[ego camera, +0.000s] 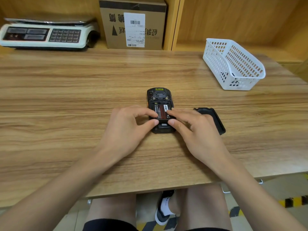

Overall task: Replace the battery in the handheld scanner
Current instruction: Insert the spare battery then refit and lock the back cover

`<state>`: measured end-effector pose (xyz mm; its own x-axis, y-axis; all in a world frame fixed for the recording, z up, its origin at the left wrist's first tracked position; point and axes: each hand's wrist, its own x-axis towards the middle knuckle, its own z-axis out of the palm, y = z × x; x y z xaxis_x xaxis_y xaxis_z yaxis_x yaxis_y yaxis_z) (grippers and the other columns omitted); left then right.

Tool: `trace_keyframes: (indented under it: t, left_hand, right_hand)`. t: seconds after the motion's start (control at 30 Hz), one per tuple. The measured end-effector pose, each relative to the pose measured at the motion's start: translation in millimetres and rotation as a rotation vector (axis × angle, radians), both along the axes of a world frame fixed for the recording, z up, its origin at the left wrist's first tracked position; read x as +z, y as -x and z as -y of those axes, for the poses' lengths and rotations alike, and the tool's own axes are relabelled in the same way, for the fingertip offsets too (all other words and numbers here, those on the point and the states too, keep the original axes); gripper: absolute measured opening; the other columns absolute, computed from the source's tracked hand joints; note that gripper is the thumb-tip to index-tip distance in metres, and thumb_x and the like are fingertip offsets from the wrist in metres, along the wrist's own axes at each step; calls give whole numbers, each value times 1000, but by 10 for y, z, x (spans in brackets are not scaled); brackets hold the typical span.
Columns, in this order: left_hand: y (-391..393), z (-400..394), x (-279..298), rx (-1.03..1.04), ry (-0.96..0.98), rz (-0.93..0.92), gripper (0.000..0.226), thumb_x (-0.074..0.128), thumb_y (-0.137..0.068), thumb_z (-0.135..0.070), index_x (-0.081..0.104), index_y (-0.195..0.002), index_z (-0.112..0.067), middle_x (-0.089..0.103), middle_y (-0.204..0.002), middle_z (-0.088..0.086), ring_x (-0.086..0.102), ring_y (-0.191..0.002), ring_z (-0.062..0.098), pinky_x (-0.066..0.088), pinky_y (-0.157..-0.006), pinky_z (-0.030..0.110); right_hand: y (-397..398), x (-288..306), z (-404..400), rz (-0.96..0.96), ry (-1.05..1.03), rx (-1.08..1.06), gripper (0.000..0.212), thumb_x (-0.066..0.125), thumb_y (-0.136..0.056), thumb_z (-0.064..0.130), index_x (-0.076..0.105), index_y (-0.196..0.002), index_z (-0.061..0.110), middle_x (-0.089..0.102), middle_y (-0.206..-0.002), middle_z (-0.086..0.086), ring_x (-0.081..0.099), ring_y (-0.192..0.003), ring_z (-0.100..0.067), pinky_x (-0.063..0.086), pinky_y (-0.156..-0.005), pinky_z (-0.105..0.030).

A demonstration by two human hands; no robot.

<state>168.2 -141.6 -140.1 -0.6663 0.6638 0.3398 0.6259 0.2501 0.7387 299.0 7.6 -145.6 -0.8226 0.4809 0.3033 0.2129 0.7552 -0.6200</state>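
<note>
A black handheld scanner (pixel 159 95) lies face down in the middle of the wooden table, its back compartment uncovered. A black and red battery (pixel 162 112) sits in that compartment, its near end slightly raised. My left hand (pixel 128 125) pinches the battery's left near corner with thumb and forefinger. My right hand (pixel 191 127) grips its right near corner the same way. The black battery cover (pixel 215 119) rests on the table just right of my right hand, partly hidden by it.
A white perforated plastic basket (pixel 233 64) stands at the back right with something dark inside. A weighing scale (pixel 45 35) and a cardboard box (pixel 133 24) sit on the shelf behind the table (pixel 66 97). The table's near edge runs above my knees.
</note>
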Motion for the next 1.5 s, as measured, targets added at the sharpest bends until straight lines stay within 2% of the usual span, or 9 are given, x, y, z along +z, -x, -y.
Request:
trace_keyframes:
  t: [0.13, 0.4, 0.5, 0.67, 0.9, 1.1, 1.2, 1.37, 1.5]
  left_hand:
    - [5, -30, 18, 3, 25, -15, 12, 79, -80, -23, 80, -91, -28, 77, -95, -18, 67, -92, -5, 45, -89, 10]
    - [32, -67, 33, 4, 34, -54, 11, 80, -79, -21, 81, -89, -26, 77, -90, -13, 64, -89, -2, 43, -81, 8]
    - [45, -90, 40, -1, 41, -70, 10, 80, -79, -22, 81, -89, -24, 78, -90, -11, 68, -85, 2, 46, -85, 15]
    - [56, -117, 23, -3, 22, -82, 9, 82, -76, -21, 81, -84, -24, 77, -86, -9, 70, -83, 7, 50, -83, 31]
    - [77, -133, 5, -8, 14, -74, 9, 83, -75, -20, 82, -83, -24, 77, -87, -8, 71, -83, 9, 54, -83, 35]
    - [116, -126, 21, -28, 53, -55, 10, 83, -77, -21, 82, -86, -24, 75, -89, -12, 69, -83, 3, 49, -85, 22]
    - [118, -117, 28, -49, 59, -74, 10, 82, -78, -19, 82, -88, -23, 75, -90, -11, 69, -83, 3, 47, -83, 16]
    - [119, -112, 20, -63, 66, -108, 11, 81, -80, -19, 82, -90, -22, 75, -92, -9, 69, -86, 7, 49, -85, 25]
    - [132, -104, 13, -82, 60, -125, 11, 80, -80, -18, 82, -91, -21, 75, -92, -9, 69, -86, 8, 48, -84, 24]
  right_hand:
    - [16, 45, -7, -5, 10, -12, 28, 68, -93, 24, 71, -121, 23, 69, -126, 3, 63, -118, -7, 42, -99, -11]
    - [75, 155, -9, 27, -7, -58, 24, 71, -89, 28, 75, -113, 26, 73, -117, 12, 65, -111, -4, 46, -96, -20]
    - [86, 177, -1, 34, 5, -82, 24, 72, -88, 28, 76, -112, 25, 74, -116, 11, 66, -112, -6, 47, -97, -23]
    - [102, 189, -9, 57, 31, -102, 24, 72, -88, 28, 76, -111, 25, 73, -118, 10, 64, -115, -4, 43, -98, -17]
    - [105, 182, 5, 38, 53, -119, 23, 73, -87, 28, 77, -109, 25, 74, -116, 10, 64, -115, -3, 45, -104, -24]
    - [106, 173, -64, 67, 120, -111, 24, 77, -83, 30, 78, -107, 27, 74, -115, 14, 62, -111, 7, 37, -91, 2]
    - [116, 173, -97, 92, 125, -101, 24, 77, -83, 31, 78, -106, 29, 74, -115, 15, 62, -111, 8, 37, -90, 2]
    - [126, 179, -114, 104, 93, -93, 22, 76, -84, 31, 78, -106, 28, 73, -114, 16, 59, -109, 11, 27, -78, 11]
    - [124, 175, -125, 98, 88, -70, 22, 76, -85, 29, 78, -107, 27, 74, -115, 15, 58, -110, 12, 28, -81, 10]
